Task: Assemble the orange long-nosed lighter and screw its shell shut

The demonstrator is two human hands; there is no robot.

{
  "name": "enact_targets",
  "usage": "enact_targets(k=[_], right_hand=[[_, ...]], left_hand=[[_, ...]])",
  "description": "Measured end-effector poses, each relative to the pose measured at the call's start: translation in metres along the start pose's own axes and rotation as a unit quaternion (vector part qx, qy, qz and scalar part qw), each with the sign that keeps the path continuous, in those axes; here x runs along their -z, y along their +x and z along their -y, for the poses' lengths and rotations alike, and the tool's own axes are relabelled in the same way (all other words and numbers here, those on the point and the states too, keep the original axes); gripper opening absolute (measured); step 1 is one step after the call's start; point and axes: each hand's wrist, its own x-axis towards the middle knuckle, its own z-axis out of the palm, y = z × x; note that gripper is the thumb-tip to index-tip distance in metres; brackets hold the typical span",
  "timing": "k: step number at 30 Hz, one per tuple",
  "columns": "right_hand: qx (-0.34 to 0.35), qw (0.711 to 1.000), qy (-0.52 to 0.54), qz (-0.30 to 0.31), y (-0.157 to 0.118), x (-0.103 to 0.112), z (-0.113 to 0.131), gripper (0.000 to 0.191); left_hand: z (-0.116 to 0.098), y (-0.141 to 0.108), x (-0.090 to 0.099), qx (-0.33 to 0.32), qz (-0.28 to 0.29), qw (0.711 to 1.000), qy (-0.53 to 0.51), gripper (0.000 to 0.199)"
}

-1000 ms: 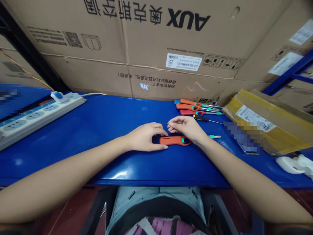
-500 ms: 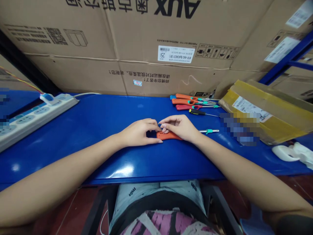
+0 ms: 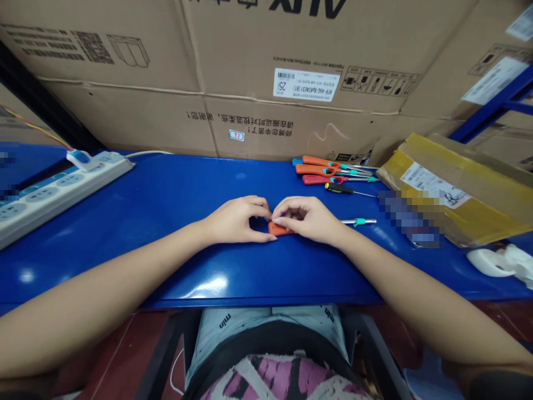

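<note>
An orange long-nosed lighter (image 3: 275, 228) lies on the blue table, its metal nozzle (image 3: 347, 222) with a turquoise piece pointing right. At the handle's left end, my left hand (image 3: 237, 220) steadies it between thumb and curled fingers. My right hand (image 3: 312, 219) arches over the handle and covers most of it. Its thumb and fingertips are pinched together just above the handle's end, close to my left fingertips. Whatever lies in that pinch is too small to make out.
Behind are several more lighters (image 3: 318, 171) and a black-yellow screwdriver (image 3: 339, 189). A taped carton (image 3: 478, 191), a blurred-out object (image 3: 410, 219) and a white item (image 3: 489, 263) stand right. A power strip (image 3: 62, 191) lies left; a large cardboard sheet (image 3: 245, 66) rises behind.
The camera view has shifted slightly. My right fingers have closed in a little and now hide more of the lighter's handle. My left hand keeps its place at the handle's end.
</note>
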Motion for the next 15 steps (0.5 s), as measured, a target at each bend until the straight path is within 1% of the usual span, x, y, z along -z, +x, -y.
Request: enact_targets(k=[3, 6, 15], right_hand=[[0.045, 0.998, -0.034, -0.002, -0.0003, 0.0007, -0.0018, 0.008], [0.071, 0.996, -0.051, 0.002, -0.0005, 0.0007, -0.0032, 0.007], [0.08, 0.995, -0.055, 0.034, -0.0012, 0.0003, -0.0051, 0.005]], left_hand=[[-0.0003, 0.0007, 0.0003, 0.009, 0.0, 1.0, -0.019, 0.028], [-0.0006, 0.0018, 0.0006, 0.015, 0.001, 0.999, -0.042, 0.027], [-0.0002, 0.0021, 0.0007, 0.021, 0.004, 0.998, -0.064, 0.025]])
